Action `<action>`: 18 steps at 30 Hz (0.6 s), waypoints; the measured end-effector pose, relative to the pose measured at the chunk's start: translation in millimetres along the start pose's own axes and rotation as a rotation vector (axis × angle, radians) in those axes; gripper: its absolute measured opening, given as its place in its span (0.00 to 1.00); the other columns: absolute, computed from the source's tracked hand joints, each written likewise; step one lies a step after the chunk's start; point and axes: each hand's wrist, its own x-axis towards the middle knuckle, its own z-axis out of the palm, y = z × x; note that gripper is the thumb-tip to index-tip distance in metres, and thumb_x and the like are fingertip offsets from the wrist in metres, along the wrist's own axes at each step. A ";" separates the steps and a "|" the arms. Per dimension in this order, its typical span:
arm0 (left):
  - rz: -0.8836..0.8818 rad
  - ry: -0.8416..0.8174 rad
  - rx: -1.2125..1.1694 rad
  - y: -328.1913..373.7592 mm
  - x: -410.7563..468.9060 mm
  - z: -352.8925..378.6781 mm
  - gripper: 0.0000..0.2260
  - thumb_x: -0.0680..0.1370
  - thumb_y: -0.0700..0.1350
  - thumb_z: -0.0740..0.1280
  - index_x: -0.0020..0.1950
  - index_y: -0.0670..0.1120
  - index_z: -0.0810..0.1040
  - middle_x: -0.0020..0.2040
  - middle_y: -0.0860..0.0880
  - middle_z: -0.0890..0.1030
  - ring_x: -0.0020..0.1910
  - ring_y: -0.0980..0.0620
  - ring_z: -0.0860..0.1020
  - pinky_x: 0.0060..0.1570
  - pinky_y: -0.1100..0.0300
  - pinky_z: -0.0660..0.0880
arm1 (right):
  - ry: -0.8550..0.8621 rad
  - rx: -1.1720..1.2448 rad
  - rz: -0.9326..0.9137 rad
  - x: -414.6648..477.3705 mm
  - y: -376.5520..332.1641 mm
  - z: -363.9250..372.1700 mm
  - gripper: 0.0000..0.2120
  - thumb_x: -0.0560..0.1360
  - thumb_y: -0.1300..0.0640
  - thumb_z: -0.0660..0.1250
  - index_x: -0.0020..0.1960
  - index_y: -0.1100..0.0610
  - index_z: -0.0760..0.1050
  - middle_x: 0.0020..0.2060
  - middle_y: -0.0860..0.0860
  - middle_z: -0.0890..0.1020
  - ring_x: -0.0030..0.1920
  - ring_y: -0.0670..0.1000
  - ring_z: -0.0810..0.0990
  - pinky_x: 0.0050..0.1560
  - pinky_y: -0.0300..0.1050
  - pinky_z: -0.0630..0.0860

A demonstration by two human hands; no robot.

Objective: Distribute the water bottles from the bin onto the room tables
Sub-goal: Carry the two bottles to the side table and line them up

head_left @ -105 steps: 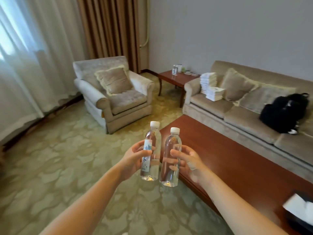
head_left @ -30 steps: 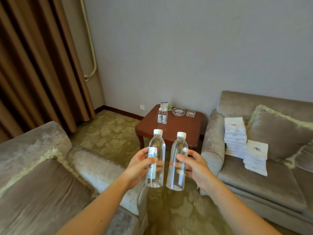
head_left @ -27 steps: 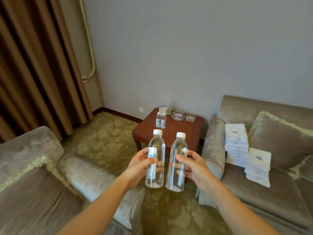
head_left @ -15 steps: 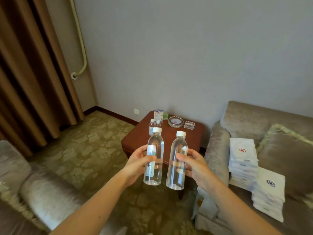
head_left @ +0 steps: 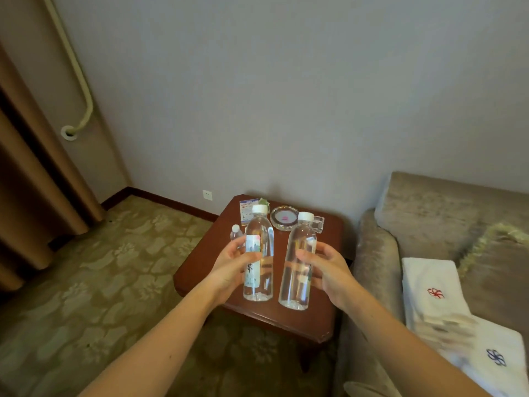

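Note:
My left hand (head_left: 232,265) grips a clear water bottle (head_left: 259,253) with a white cap and a paper label, held upright. My right hand (head_left: 326,267) grips a second clear bottle (head_left: 297,262), also upright with a white cap. Both bottles hover side by side above a small dark red wooden side table (head_left: 315,316) in the room corner. A bottle (head_left: 236,234) stands on that table, partly hidden behind my left hand.
On the table's far side sit a glass ashtray (head_left: 284,218), a small card stand (head_left: 248,212) and a clear square holder (head_left: 318,224). A beige sofa (head_left: 378,253) with stacked white towels (head_left: 429,293) lies right. Brown curtains (head_left: 25,181) hang left over patterned carpet (head_left: 100,267).
I have walked from the armchair to the corner side table, which now lies directly under the two bottles. Both hands keep the same grip on their bottles.

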 end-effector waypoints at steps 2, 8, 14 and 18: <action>-0.038 0.005 -0.011 -2.0 29.9 0.5 0.24 0.71 0.36 0.74 0.65 0.46 0.74 0.60 0.39 0.80 0.57 0.37 0.81 0.58 0.34 0.75 | 0.013 0.010 0.033 26.3 -0.6 -7.1 0.25 0.67 0.56 0.80 0.62 0.55 0.77 0.55 0.58 0.84 0.53 0.58 0.86 0.58 0.61 0.80; -0.116 0.043 0.054 -8.6 112.1 3.3 0.33 0.61 0.42 0.80 0.64 0.48 0.74 0.60 0.39 0.80 0.56 0.38 0.81 0.58 0.34 0.75 | 0.042 0.011 0.089 111.7 1.7 -29.7 0.24 0.67 0.58 0.79 0.60 0.55 0.77 0.55 0.59 0.84 0.52 0.59 0.86 0.57 0.61 0.80; -0.118 0.059 0.123 -50.7 196.5 -2.4 0.31 0.62 0.38 0.81 0.62 0.46 0.75 0.58 0.43 0.82 0.55 0.40 0.82 0.57 0.36 0.76 | 0.067 -0.059 0.094 198.5 38.0 -50.4 0.21 0.67 0.58 0.79 0.58 0.54 0.77 0.54 0.59 0.84 0.52 0.59 0.85 0.57 0.63 0.80; -0.074 0.060 0.149 -111.5 252.0 -19.6 0.30 0.64 0.37 0.80 0.63 0.46 0.74 0.56 0.45 0.83 0.56 0.41 0.82 0.58 0.37 0.77 | 0.068 -0.087 0.057 252.5 96.3 -63.9 0.23 0.67 0.59 0.80 0.59 0.54 0.78 0.54 0.60 0.84 0.51 0.59 0.85 0.55 0.60 0.81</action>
